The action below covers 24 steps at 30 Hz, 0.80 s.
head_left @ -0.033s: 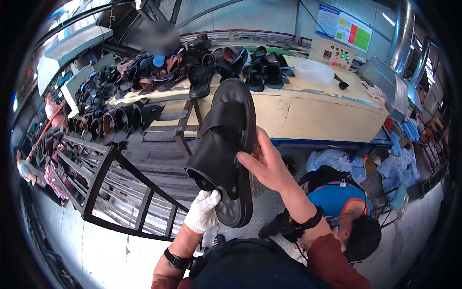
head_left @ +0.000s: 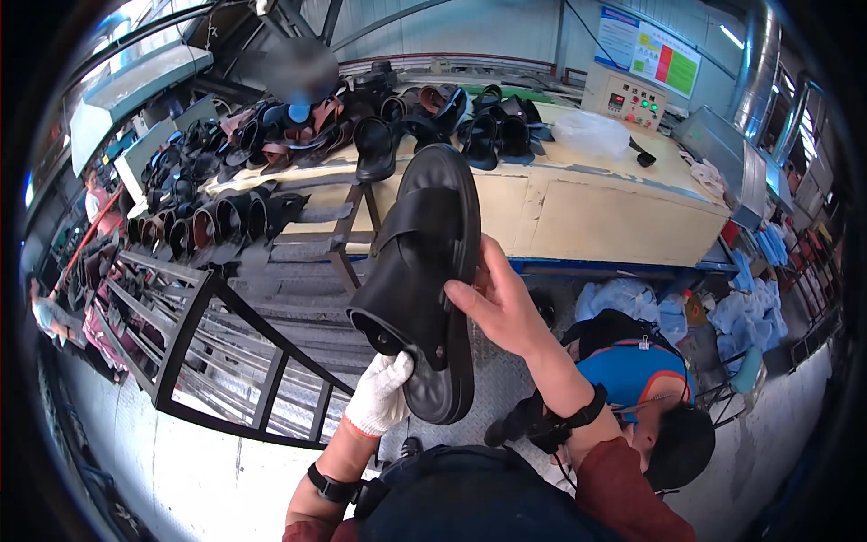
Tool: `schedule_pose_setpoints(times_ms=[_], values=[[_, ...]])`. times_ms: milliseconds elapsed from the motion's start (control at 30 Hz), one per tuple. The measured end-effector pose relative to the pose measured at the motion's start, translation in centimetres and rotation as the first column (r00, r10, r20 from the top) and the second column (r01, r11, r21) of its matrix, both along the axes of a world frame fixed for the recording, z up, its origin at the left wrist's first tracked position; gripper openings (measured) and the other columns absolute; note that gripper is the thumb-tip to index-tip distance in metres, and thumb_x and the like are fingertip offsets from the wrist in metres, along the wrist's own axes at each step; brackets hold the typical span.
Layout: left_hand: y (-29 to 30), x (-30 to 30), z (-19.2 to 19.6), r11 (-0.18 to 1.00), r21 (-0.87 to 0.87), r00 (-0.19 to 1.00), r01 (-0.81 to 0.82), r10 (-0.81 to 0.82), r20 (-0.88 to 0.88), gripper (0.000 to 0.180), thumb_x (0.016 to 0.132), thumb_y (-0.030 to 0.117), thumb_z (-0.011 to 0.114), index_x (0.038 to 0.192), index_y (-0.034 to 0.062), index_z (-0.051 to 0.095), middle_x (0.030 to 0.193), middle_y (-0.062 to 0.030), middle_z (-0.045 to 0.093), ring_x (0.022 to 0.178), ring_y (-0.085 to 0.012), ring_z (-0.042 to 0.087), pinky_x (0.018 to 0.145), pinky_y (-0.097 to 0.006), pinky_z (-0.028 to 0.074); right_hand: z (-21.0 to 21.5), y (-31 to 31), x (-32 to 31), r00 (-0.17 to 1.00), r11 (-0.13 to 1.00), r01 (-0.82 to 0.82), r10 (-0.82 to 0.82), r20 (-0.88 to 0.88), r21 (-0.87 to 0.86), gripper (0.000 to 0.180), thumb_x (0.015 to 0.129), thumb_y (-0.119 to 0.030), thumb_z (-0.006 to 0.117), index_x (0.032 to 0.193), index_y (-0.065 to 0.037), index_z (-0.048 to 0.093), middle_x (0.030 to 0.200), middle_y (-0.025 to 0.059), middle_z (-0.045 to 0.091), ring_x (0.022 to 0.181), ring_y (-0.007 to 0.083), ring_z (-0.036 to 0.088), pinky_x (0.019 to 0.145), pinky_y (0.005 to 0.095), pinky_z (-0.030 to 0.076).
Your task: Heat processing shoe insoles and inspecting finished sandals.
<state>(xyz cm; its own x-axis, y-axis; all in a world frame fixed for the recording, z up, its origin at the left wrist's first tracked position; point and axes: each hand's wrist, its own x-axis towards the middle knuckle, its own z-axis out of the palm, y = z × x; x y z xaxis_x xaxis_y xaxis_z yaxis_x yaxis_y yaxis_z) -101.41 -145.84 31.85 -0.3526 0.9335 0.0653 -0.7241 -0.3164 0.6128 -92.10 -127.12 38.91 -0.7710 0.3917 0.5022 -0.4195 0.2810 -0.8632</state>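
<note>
A black sandal (head_left: 421, 226) with wide straps is held up in front of me, its toe end pointing away and its footbed facing me. My left hand (head_left: 380, 395), in a white knitted glove, grips the strap near the heel end. Bare, my right hand (head_left: 495, 298) holds the sole's right edge, with the thumb on the rim and the other fingers partly hidden behind the sole.
Ahead stands a cream-coloured bench (head_left: 596, 217) bearing several dark sandals (head_left: 375, 144), a clear plastic bag (head_left: 591, 134) and a control box (head_left: 628, 98). A black metal rack (head_left: 271, 388) stands at left. Close on my right, a person in a blue top (head_left: 623, 375) bends low.
</note>
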Motion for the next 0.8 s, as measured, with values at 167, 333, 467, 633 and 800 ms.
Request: schedule_pose_setpoints(times_ms=[167,333,467,633,800], values=[[0.1,1.0,2.4,0.985,-0.092,0.985,-0.147,0.138,-0.103,0.05,0.097,0.011,0.047,0.144,0.0064,0.031,0.135,-0.0083,0.048,0.12,-0.0179,0.051,0.102,-0.035,0.043,-0.8,0.5,-1.2,1.0,0.994,0.007,-0.007,0.001,-0.106,0.052,0.093,-0.01,0.057,0.139,-0.002,0.034,0.101,0.0028,0.06,0.074,0.0064,0.052,0.066,0.0223,0.044],[-0.1,1.3,3.9,0.967,-0.076,0.936,-0.244,0.214,-0.281,0.055,0.094,0.008,0.05,0.145,0.0017,0.028,0.137,-0.011,0.045,0.123,-0.0172,0.046,0.104,-0.032,0.038,-1.4,1.7,-1.1,0.971,0.895,-0.134,0.205,0.126,-0.425,0.05,0.094,-0.014,0.052,0.141,-0.005,0.035,0.123,0.0044,0.055,0.105,0.0085,0.056,0.086,0.0235,0.047],[-0.6,1.2,3.7,0.961,-0.079,0.924,-0.264,0.228,-0.307,0.057,0.094,0.007,0.049,0.145,0.0009,0.026,0.139,-0.0114,0.043,0.125,-0.0176,0.044,0.105,-0.032,0.036,-2.1,1.7,-1.8,0.966,0.865,-0.184,0.247,0.078,-0.466,0.053,0.093,-0.013,0.053,0.142,-0.006,0.034,0.125,0.0037,0.054,0.107,0.009,0.056,0.087,0.0227,0.047],[-1.1,1.2,3.6,0.951,-0.078,0.899,-0.3,0.254,-0.357,0.06,0.093,0.006,0.049,0.147,0.0006,0.023,0.141,-0.0119,0.04,0.128,-0.018,0.041,0.107,-0.032,0.034,-2.0,1.5,-2.0,0.952,0.856,-0.254,0.305,0.043,-0.451,0.056,0.094,-0.012,0.051,0.145,-0.006,0.03,0.128,0.0048,0.053,0.109,0.0102,0.056,0.089,0.0236,0.047],[-1.8,0.8,3.2,0.926,-0.099,0.847,-0.363,0.284,-0.449,0.063,0.091,0.005,0.049,0.147,0.0003,0.021,0.143,-0.0117,0.038,0.13,-0.0174,0.038,0.109,-0.031,0.03,-1.2,0.4,-2.5,0.931,0.819,-0.328,0.365,-0.014,-0.471,0.057,0.094,-0.008,0.049,0.146,-0.006,0.027,0.132,0.007,0.051,0.115,0.0131,0.054,0.094,0.0266,0.046]])
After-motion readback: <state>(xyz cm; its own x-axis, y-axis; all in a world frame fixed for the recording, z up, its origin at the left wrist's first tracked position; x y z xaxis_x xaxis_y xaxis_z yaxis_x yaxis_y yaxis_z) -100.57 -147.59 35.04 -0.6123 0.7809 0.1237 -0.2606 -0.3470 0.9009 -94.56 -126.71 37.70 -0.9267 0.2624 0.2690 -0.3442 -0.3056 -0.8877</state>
